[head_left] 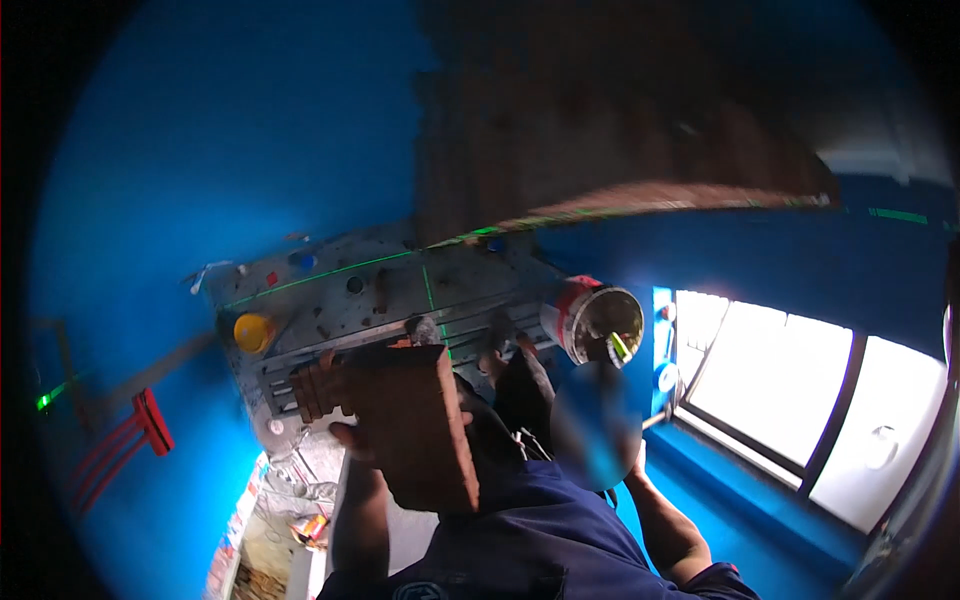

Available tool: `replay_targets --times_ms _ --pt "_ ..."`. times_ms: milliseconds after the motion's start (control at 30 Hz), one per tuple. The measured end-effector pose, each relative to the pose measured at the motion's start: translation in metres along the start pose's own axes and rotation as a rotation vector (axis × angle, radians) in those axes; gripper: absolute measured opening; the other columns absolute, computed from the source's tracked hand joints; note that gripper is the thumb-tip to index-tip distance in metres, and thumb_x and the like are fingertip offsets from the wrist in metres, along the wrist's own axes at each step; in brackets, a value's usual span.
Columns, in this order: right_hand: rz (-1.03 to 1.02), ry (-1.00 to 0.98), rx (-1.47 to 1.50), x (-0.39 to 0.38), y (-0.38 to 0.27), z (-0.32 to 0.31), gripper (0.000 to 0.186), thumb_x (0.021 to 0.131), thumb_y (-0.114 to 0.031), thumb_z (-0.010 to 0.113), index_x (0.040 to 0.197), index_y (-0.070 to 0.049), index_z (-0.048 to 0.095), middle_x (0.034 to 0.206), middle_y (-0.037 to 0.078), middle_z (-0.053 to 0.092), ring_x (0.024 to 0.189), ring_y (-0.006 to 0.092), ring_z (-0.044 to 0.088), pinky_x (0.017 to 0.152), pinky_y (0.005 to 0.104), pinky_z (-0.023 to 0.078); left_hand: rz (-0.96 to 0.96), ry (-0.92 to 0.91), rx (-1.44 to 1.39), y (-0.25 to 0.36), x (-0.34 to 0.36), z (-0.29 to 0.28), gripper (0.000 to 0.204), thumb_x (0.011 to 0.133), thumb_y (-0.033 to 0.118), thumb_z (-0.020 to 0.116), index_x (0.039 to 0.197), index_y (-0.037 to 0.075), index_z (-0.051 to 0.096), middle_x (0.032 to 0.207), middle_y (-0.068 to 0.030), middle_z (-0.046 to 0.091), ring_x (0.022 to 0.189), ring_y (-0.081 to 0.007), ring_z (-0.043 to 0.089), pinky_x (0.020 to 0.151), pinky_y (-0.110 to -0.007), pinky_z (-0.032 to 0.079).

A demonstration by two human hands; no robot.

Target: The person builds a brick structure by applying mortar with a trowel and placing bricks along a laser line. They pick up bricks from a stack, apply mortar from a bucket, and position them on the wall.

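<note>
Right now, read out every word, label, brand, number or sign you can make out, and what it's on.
No text is readable.
Pale emblem on the navy shirt: cut off, too small.
Red-and-white bucket: too blurred to tell if it bears print.
Brown block: no lettering visible.

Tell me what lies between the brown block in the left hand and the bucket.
In the head view, the person's dark-clad legs show between the brown block and the bucket.

Blue walls, bright dark-framed window at right, thin green light lines crossing a speckled grey surface underfoot
</note>
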State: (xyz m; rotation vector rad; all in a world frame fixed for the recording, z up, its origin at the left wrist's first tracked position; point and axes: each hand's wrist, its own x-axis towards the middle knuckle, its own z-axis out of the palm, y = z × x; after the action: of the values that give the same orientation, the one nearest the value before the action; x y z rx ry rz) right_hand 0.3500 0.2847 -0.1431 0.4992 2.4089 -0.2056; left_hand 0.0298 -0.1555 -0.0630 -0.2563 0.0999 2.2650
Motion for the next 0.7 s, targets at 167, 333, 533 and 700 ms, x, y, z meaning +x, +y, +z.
replay_targets --times_ms 167,333,533,700 --pt "0.534 0.238 0.656 -0.014 -0.044 -0.037 0.034 0.092 -0.036 0.051 0.081 -0.004 0.055 0.068 0.017 0.057 0.063 0.0332 0.058 0.06 0.0423 0.045 0.065 0.603 0.7 0.017 -0.025 -0.095 0.094 0.052 0.015 0.084 0.135 0.004 0.042 0.133 -0.0073 0.049 0.123 -0.0252 0.045 0.105 -0.036 0.036" --pt "0.641 0.233 0.596 0.028 -0.011 0.002 0.04 0.09 -0.039 0.049 0.079 -0.002 0.06 0.076 0.025 0.062 0.079 0.0448 0.061 0.07 0.0498 0.048 -0.073 0.571 0.537 0.011 -0.002 -0.059 0.074 0.06 0.015 0.083 0.126 0.0 0.052 0.118 -0.0085 0.062 0.105 -0.0286 0.061 0.094 -0.04 0.049" --pt "0.674 0.05 0.703 0.109 0.021 0.02 0.05 0.091 -0.054 0.049 0.085 -0.005 0.061 0.084 0.023 0.064 0.085 0.0431 0.062 0.073 0.0496 0.048 -0.244 0.703 0.768 0.006 0.017 -0.037 0.067 0.073 0.02 0.074 0.132 0.006 0.046 0.125 -0.0075 0.055 0.114 -0.0264 0.053 0.097 -0.039 0.044" --pt "0.71 0.015 0.505 0.189 0.043 0.045 0.051 0.093 -0.051 0.045 0.081 -0.005 0.066 0.08 0.02 0.067 0.078 0.0393 0.066 0.069 0.0479 0.052 -0.653 1.069 1.778 0.011 0.044 -0.04 0.087 0.078 0.021 0.073 0.146 0.002 0.022 0.148 -0.0197 0.03 0.134 -0.0359 0.034 0.11 -0.043 0.03"
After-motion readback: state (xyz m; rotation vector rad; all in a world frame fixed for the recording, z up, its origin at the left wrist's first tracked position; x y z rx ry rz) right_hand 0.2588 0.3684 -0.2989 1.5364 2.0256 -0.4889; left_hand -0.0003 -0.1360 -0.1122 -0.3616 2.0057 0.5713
